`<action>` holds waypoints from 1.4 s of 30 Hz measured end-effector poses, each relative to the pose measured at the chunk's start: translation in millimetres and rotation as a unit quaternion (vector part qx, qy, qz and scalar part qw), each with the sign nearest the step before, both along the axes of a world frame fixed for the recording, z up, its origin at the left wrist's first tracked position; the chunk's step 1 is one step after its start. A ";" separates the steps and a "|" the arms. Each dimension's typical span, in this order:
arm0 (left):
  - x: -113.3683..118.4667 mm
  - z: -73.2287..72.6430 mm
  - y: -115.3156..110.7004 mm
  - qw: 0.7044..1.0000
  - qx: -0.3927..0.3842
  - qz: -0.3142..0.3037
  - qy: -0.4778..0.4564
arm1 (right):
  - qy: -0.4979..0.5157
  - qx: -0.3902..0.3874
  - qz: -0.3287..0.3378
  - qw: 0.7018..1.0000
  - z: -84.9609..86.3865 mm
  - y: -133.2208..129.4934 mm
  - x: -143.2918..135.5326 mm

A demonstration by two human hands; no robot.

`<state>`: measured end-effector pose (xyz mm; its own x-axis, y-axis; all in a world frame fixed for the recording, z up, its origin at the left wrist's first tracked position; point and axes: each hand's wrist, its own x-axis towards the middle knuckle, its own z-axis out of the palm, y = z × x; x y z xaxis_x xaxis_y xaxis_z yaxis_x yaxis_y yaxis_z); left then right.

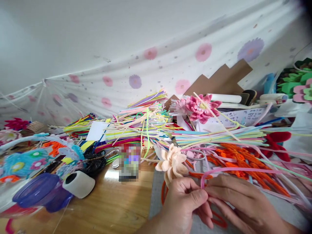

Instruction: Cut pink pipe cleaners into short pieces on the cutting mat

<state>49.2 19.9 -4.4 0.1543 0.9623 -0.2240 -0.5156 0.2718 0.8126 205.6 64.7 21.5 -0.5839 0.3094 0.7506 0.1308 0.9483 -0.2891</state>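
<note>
My left hand (184,203) is closed, thumb and forefinger pinched on the bent end of a pink pipe cleaner (234,169). Close against it, my right hand (240,200) also grips the pipe cleaner near the bend, its fingers together. From there the pink stem curves up and runs off to the right above my right hand. The exact grip between the fingertips is partly hidden. Just behind my left hand is a cream pipe-cleaner flower (172,161) with layered petals. Orange pipe-cleaner pieces (243,165) lie in a heap beyond my right hand.
Bundles of coloured pipe cleaners (136,126) are piled along the back. A pink flower (203,107) rests near brown cardboard (219,81). At left stand a purple plastic container (39,191) and a white roll (79,184). A grey mat (157,195) lies under my hands.
</note>
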 end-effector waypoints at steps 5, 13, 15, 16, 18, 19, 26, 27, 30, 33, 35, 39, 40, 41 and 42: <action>-1.1 -2.8 -0.1 1.000 -0.001 -0.005 0.017 | -0.006 0.032 -0.016 0.999 0.3 1.4 -1.1; -3.1 4.4 -3.5 1.000 0.006 -0.012 0.012 | -0.003 -0.036 -0.005 0.999 -1.8 -2.7 -1.8; -3.5 5.9 -3.2 1.000 0.009 -0.018 0.011 | 0.003 -0.047 -0.008 0.999 -1.0 -4.0 -2.2; -3.6 6.4 -3.1 1.000 0.010 -0.019 0.012 | 0.004 -0.057 -0.007 0.998 -0.8 -4.6 -2.2; -3.6 7.2 -2.8 1.000 0.013 -0.017 0.014 | 0.009 -0.079 -0.002 0.997 -0.8 -5.8 -1.9; -3.5 7.6 -2.8 1.000 0.012 -0.015 0.016 | 0.011 -0.085 0.002 0.996 -0.8 -6.3 -1.5; -3.4 10.3 -4.2 0.999 0.006 -0.023 0.029 | 0.002 -0.068 0.015 0.998 -0.2 -4.7 1.7; -3.7 10.6 -4.4 0.999 0.008 -0.023 0.033 | 0.001 -0.074 0.020 0.997 -0.2 -4.2 1.9; -4.5 10.8 -4.5 0.999 0.022 -0.023 0.044 | 0.000 -0.107 0.040 0.993 -1.0 -3.1 2.0; -5.0 10.5 -4.2 0.998 0.033 -0.021 0.048 | 0.011 -0.129 0.048 0.990 -3.6 -3.1 1.4; -5.3 10.7 -4.0 0.998 0.036 -0.020 0.052 | 0.023 -0.136 0.044 0.989 -6.6 -2.9 0.9; -6.3 12.4 -3.6 0.997 0.029 -0.005 0.070 | 0.032 -0.128 0.036 0.991 -12.0 -0.5 -0.5; -6.4 12.8 -3.4 0.997 0.026 -0.001 0.075 | 0.032 -0.123 0.031 0.991 -12.7 0.2 -1.1; -6.5 13.1 -3.2 0.997 0.024 0.003 0.078 | 0.034 -0.119 0.024 0.992 -13.2 0.8 -1.7; -6.5 13.2 -2.9 0.997 0.024 0.006 0.078 | 0.036 -0.116 0.018 0.992 -13.5 1.1 -2.3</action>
<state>42.7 16.9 8.8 0.1103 0.9738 -0.1989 -0.3844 0.2263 0.8950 203.4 65.8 8.0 -0.5448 0.4595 0.7015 0.0698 0.8584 -0.5082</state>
